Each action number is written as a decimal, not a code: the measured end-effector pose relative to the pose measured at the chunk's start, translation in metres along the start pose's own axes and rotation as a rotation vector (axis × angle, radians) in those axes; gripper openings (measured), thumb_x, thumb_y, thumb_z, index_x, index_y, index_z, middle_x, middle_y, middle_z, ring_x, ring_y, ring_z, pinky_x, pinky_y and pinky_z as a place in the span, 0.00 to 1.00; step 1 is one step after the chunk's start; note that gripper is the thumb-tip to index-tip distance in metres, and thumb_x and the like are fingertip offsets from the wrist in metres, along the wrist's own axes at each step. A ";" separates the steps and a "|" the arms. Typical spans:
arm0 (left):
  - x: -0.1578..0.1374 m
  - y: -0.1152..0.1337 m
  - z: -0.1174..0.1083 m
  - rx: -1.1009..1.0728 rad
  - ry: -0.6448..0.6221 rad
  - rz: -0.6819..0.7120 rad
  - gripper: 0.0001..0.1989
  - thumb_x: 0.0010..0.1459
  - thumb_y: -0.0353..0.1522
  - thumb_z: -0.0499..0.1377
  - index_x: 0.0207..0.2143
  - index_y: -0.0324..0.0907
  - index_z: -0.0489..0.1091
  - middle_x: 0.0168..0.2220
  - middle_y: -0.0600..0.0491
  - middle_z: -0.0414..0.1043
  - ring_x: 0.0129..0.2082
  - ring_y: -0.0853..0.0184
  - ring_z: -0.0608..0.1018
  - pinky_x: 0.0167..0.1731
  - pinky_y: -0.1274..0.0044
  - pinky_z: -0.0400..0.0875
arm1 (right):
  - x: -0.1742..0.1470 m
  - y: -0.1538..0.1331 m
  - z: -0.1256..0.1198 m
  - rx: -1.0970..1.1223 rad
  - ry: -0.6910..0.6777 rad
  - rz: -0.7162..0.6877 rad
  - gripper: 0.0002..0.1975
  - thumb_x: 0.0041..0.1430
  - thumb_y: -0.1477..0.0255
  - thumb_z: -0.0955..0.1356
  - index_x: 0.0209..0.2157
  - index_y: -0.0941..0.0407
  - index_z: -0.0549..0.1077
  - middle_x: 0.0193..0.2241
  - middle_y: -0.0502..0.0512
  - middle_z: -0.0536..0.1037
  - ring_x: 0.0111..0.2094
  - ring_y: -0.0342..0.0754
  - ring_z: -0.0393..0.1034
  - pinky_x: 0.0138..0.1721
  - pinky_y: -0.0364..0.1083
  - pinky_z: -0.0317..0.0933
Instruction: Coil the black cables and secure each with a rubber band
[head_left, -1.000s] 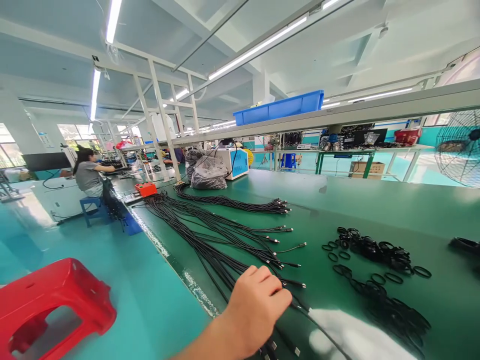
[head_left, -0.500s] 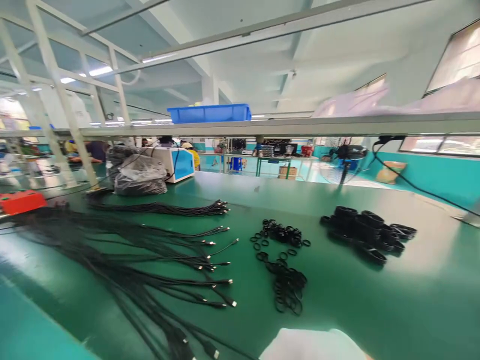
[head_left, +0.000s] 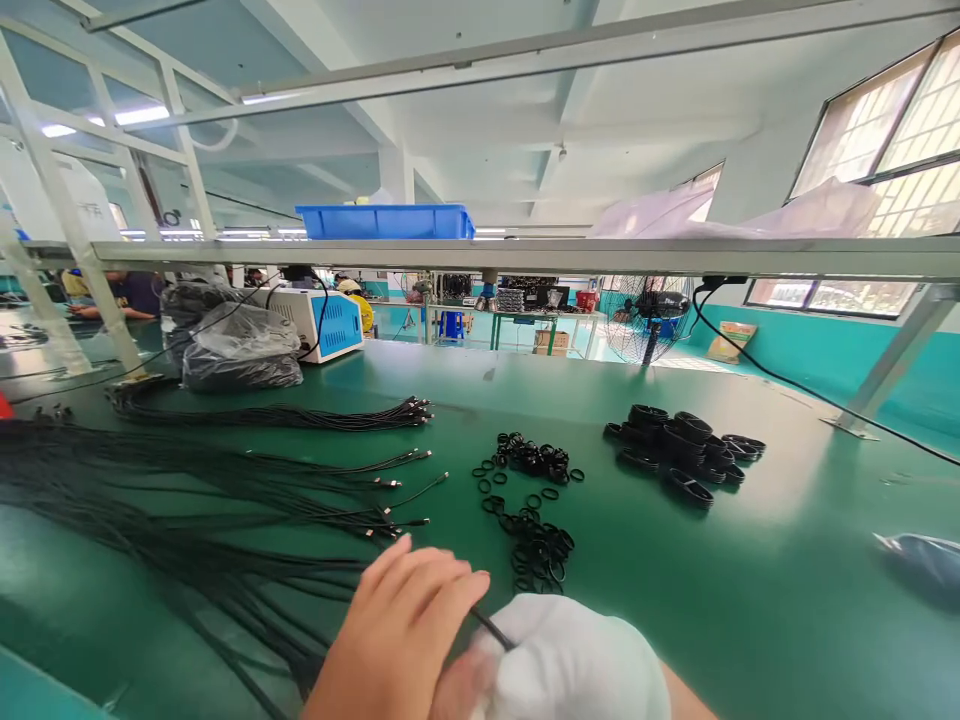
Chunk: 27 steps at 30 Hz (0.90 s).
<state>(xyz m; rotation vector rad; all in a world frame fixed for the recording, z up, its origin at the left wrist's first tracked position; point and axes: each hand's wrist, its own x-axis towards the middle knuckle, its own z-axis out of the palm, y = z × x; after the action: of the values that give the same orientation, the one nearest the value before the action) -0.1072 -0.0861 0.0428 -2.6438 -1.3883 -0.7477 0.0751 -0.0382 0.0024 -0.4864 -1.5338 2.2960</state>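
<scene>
My left hand (head_left: 401, 625), bare, is at the bottom centre with its fingers curled over a black cable (head_left: 493, 630). That cable runs from beneath its fingers into my right hand (head_left: 577, 660), which wears a white glove and is closed around it. The left thumb lies against the glove, and the cable's end is hidden there. To the left spread many black USB cables (head_left: 225, 545), their metal plugs pointing right, some passing under my left hand. Just beyond the glove lie loose small black rings (head_left: 541, 548), with another heap of rings (head_left: 536, 460) behind them.
Coiled black bands (head_left: 686, 440) are piled at the right. A plastic-wrapped bundle (head_left: 244, 350) and a white-and-blue machine (head_left: 319, 320) stand at the back left. Overhead, a shelf (head_left: 525, 256) carries a blue bin (head_left: 386, 221). A dark packet (head_left: 926, 560) lies far right.
My bare left hand has come into view, and the gloved right hand has moved further in and left. A cable now spans between them. The view has turned right.
</scene>
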 end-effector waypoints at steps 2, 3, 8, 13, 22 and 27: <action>0.015 0.001 -0.004 -0.151 -0.079 -0.099 0.11 0.59 0.34 0.49 0.35 0.51 0.71 0.32 0.57 0.74 0.33 0.65 0.74 0.37 0.72 0.69 | 0.008 0.005 0.004 0.092 -0.026 -0.003 0.15 0.52 0.66 0.63 0.32 0.64 0.74 0.29 0.58 0.78 0.33 0.46 0.73 0.36 0.45 0.66; 0.024 0.001 -0.006 -0.225 -0.144 -0.145 0.10 0.58 0.33 0.51 0.31 0.49 0.71 0.28 0.59 0.73 0.30 0.67 0.73 0.34 0.75 0.68 | 0.011 0.009 0.004 0.174 -0.056 -0.001 0.15 0.50 0.68 0.63 0.33 0.65 0.74 0.29 0.58 0.78 0.33 0.45 0.74 0.36 0.44 0.66; 0.053 -0.008 -0.003 -0.420 -0.368 -0.170 0.09 0.55 0.29 0.53 0.24 0.45 0.70 0.26 0.61 0.68 0.30 0.73 0.70 0.32 0.81 0.63 | 0.015 0.023 0.001 0.483 -0.227 0.042 0.22 0.47 0.75 0.61 0.45 0.66 0.70 0.35 0.61 0.79 0.36 0.49 0.75 0.37 0.46 0.66; 0.059 -0.011 0.007 -0.431 -0.376 -0.143 0.09 0.54 0.27 0.53 0.24 0.45 0.69 0.25 0.63 0.67 0.30 0.74 0.69 0.34 0.82 0.61 | 0.018 0.032 -0.006 0.499 -0.221 0.080 0.19 0.49 0.74 0.62 0.43 0.67 0.70 0.34 0.62 0.79 0.35 0.50 0.75 0.34 0.45 0.66; 0.032 -0.028 0.041 -0.248 -0.142 -0.063 0.17 0.63 0.33 0.44 0.42 0.49 0.72 0.34 0.57 0.75 0.33 0.67 0.73 0.36 0.75 0.67 | -0.003 0.020 -0.011 0.399 0.030 -0.205 0.17 0.57 0.59 0.60 0.36 0.58 0.69 0.30 0.57 0.77 0.32 0.49 0.73 0.35 0.49 0.65; -0.010 -0.101 0.052 0.293 0.122 0.043 0.16 0.59 0.32 0.47 0.39 0.52 0.74 0.36 0.58 0.79 0.34 0.63 0.79 0.33 0.74 0.71 | -0.042 -0.037 -0.035 0.537 0.145 -0.738 0.11 0.56 0.58 0.63 0.29 0.51 0.66 0.23 0.42 0.70 0.24 0.39 0.69 0.30 0.42 0.65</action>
<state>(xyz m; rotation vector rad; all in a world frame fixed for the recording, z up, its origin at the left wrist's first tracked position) -0.1714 -0.0194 -0.0235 -2.3560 -1.2937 -0.6332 0.1320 -0.0153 0.0284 0.0622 -0.7737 1.8950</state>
